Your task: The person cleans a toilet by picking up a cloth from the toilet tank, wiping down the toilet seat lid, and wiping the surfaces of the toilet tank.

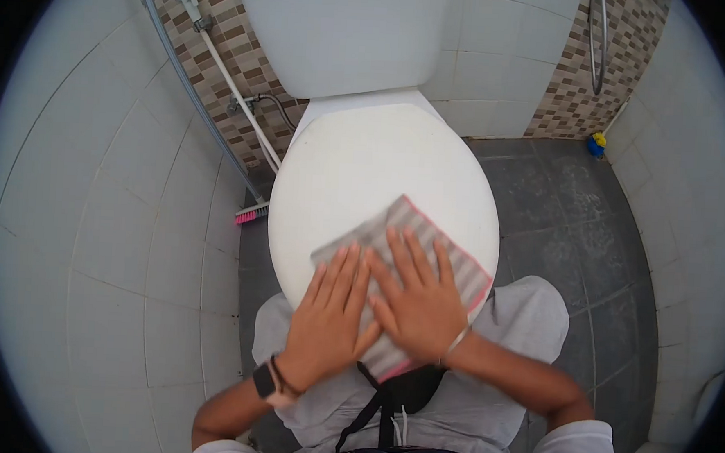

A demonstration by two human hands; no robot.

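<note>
The left hand (324, 327) and the right hand (420, 307) are pressing with fingers spread on the striped cloth (387, 302), probably to keep it flat. It is lying on the toilet lid (382, 170), at lower centre of the frame.

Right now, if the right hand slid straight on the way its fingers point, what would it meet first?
Past the cloth under it and the bare lid, the right hand would probably meet the tank first, though depth is unclear.
</note>
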